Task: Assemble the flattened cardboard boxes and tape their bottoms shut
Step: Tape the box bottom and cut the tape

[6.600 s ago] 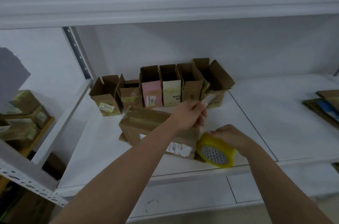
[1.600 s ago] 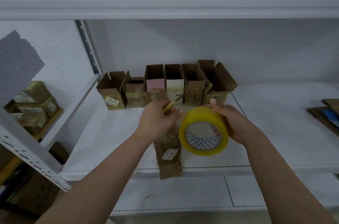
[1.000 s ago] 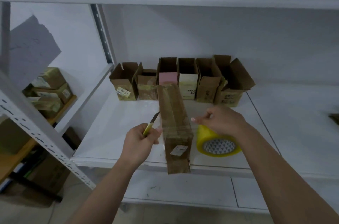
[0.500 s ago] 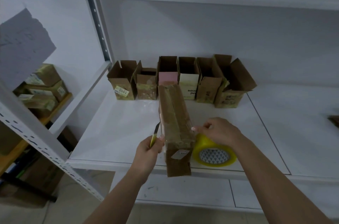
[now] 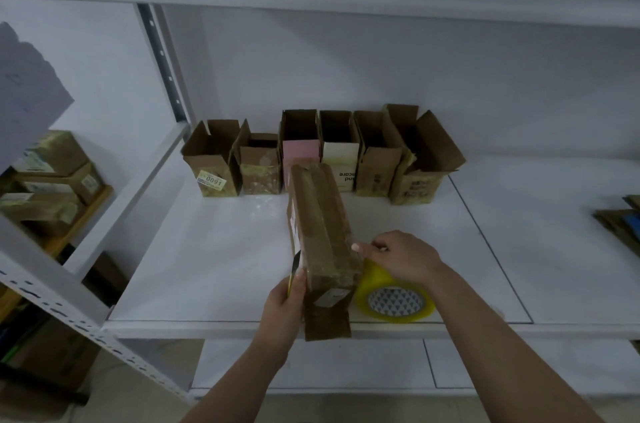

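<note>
The left hand [image 5: 282, 304] grips a cutter [image 5: 295, 270] left of the box [image 5: 320, 235], apparently to slice tape; the right hand [image 5: 403, 258] pinches tape above the roll [image 5: 393, 298].

Two bare forearms, no sleeves, no watch or bands at the wrists. Left hand [image 5: 282, 304] and right hand [image 5: 403, 258] ungloved, no rings in sight. Pale, short-trimmed nails on thumb and fingertips [image 5: 355, 247].

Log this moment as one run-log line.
left hand: grips cutter | right hand: pinches tape by box | tape roll: on shelf
</note>
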### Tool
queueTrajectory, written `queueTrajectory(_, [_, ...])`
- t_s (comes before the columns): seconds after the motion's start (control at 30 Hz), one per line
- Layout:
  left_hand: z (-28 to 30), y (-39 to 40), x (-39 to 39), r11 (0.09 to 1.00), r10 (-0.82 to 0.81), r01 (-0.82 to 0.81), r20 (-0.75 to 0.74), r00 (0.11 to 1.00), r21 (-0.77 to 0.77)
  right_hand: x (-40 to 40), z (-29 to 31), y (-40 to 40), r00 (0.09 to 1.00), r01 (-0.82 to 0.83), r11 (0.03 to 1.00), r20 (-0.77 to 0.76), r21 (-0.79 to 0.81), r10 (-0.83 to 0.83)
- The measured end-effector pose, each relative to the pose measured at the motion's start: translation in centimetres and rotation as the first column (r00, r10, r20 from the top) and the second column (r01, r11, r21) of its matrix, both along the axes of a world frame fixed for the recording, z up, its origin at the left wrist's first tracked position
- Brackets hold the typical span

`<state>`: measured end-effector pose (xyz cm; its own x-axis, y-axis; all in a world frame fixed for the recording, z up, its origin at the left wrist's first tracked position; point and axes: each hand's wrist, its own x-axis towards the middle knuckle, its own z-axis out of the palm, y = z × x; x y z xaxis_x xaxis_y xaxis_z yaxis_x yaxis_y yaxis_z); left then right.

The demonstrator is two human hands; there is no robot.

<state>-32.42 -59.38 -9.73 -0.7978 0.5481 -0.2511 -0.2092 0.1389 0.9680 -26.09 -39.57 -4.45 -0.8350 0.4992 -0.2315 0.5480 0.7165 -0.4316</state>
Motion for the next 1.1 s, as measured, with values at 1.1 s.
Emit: queueTrajectory(1.1, [7.7,3.5,-4.9,0.838,-0.544,0.495,-0.276,0.792,-0.231,2.7,0.7,1.6,0.988,-0.147,0.915,-0.094,-0.376,0.121])
